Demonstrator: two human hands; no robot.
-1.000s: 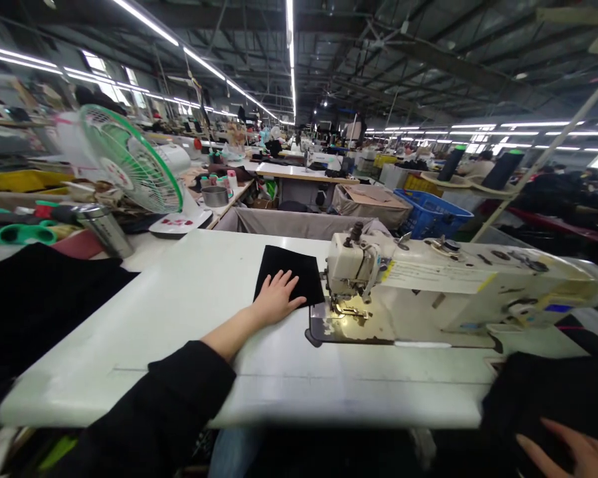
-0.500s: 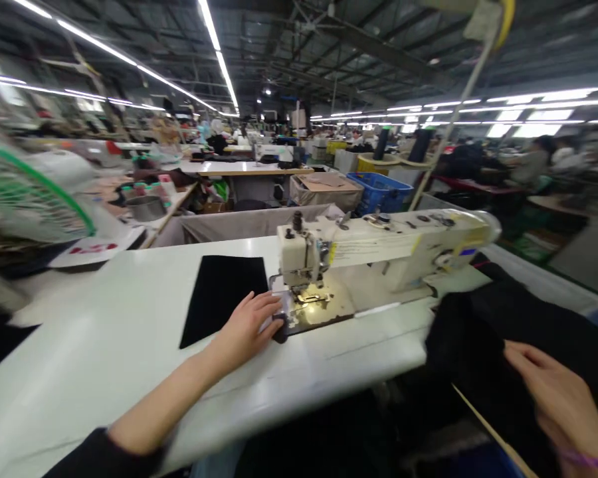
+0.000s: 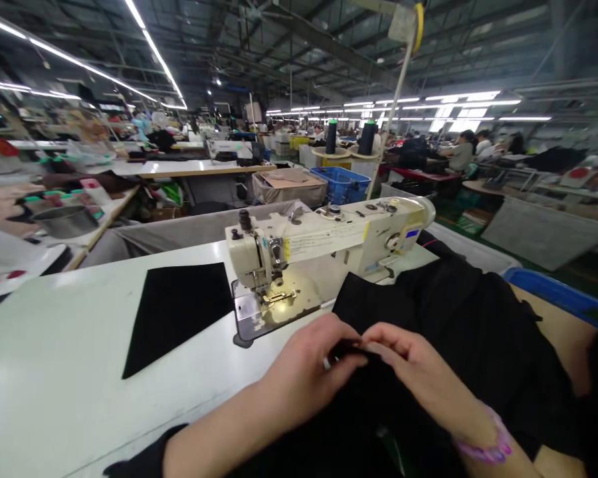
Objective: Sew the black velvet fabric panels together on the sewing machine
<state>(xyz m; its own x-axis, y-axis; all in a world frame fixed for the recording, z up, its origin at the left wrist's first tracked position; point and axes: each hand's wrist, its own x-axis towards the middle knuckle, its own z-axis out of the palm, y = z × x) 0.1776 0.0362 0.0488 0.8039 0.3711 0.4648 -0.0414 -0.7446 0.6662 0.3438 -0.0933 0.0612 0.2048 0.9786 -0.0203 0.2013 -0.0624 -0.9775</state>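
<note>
Both hands meet at an edge of the large black fabric (image 3: 458, 312), in front of the sewing machine (image 3: 323, 232). My left hand (image 3: 316, 362) pinches that edge between thumb and fingers, and a ring shows on one finger. Close beside it, my right hand (image 3: 408, 355) grips the same edge, with a beaded bracelet at the wrist. The fabric spreads over the table's right side and hangs down toward me. Left of the needle area lies a flat black fabric panel (image 3: 179, 312) on the white table (image 3: 54, 358). The lit metal needle plate (image 3: 279, 312) has no cloth over it.
A blue bin (image 3: 563, 295) stands at the right edge. Behind the machine are a blue basket (image 3: 341, 186), a cloth-lined box (image 3: 289, 186) and thread cones (image 3: 367, 138). A metal pot (image 3: 67, 221) sits on the side table at left. Other people work far back.
My left hand has left the machine's plate and come right to the black fabric. My right hand has brought the fabric up and left onto the table. The view has turned right.
</note>
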